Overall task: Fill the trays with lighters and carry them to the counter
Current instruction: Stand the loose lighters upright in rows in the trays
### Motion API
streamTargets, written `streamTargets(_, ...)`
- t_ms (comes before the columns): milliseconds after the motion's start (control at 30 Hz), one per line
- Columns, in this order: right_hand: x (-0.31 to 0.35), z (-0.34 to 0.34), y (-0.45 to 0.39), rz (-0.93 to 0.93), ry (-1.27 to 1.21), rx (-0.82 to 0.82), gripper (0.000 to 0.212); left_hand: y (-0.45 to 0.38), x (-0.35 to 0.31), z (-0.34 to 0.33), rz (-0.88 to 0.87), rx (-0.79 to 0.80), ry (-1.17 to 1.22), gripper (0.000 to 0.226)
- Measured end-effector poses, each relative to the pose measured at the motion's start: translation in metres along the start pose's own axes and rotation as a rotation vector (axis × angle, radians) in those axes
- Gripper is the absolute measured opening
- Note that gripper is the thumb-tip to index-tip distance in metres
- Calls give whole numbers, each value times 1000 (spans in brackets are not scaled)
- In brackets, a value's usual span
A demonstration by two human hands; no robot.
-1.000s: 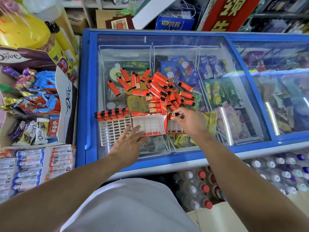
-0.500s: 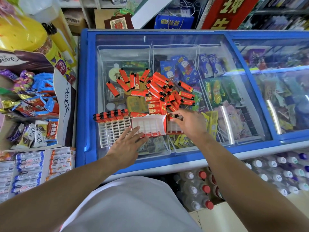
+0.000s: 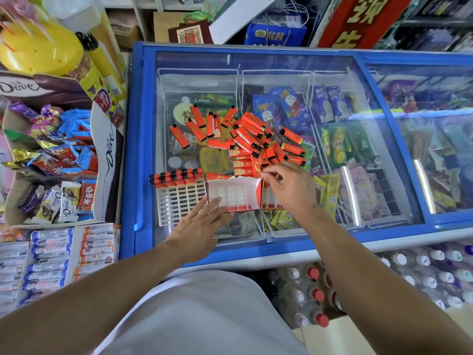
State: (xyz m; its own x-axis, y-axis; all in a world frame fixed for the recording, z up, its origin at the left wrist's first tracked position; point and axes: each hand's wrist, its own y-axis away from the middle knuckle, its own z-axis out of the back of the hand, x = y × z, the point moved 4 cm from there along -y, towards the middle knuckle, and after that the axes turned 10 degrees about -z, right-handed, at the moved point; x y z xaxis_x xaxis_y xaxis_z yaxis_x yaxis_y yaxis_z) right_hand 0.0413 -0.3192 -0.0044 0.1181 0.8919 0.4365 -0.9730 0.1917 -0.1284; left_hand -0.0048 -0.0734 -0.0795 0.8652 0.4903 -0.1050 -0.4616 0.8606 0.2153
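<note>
The left hand [image 3: 202, 226] lies flat with fingers straight and spread, fingertips touching the near edge of the red-and-white tray [image 3: 234, 194] on the freezer's glass lid [image 3: 281, 65]. The right hand [image 3: 291, 188] has fingers curled, thumb and forefinger pinching a red lighter [image 3: 273, 176] at the tray's far right corner. Both forearms reach in from six o'clock, the right one angled from five o'clock. At nine o'clock of the tray sits a white grid tray [image 3: 179, 201] with a row of lighters standing along its far edge. The loose pile of lighters [image 3: 250, 139] lies at twelve o'clock of the trays.
</note>
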Motion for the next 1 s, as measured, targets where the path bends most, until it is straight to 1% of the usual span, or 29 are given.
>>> streamTargets(33, 9, -1, -7, 1, -11, 22, 15, 2, 0, -2, -10, 5, 13, 76)
streamTargets(67, 19, -4, -16, 2, -8, 77, 14, 4, 0, -5, -20, 9, 24, 76)
streamTargets(167, 51, -27, -43, 14, 56, 366, 19, 12, 2, -6, -21, 2, 23, 77)
streamTargets(267, 79, -53, -63, 49, 98, 552, 25, 20, 5, 1, 63, -45, 116, 74)
streamTargets(367, 98, -79, -78, 111, 271, 675, 34, 28, 5, 1, 111, -65, 166, 72)
streamTargets(500, 108, -110, -86, 132, 532, 817, 44, 39, 10, -8, 160, -7, 185, 78)
streamTargets(567, 109, -119, -89, 149, 590, 836, 44, 43, 10, -12, 164, 26, 180, 82)
streamTargets(633, 110, -122, -89, 177, 633, 833, 34, 44, 10, -14, 184, 36, 214, 86)
streamTargets(733, 105, -117, -86, 194, 628, 769, 19, 42, 13, -16, 207, 65, 268, 88)
streamTargets(800, 100, -106, -82, 181, 509, 700, 17, 39, 13, -17, 203, 114, 273, 87)
streamTargets(900, 92, -81, -80, 105, 207, 568, 18, 35, 13, -18, 191, 139, 258, 88)
streamTargets(1000, 82, -53, -72, 4, -96, 472, 22, 33, 13, -17, 192, 142, 240, 92)
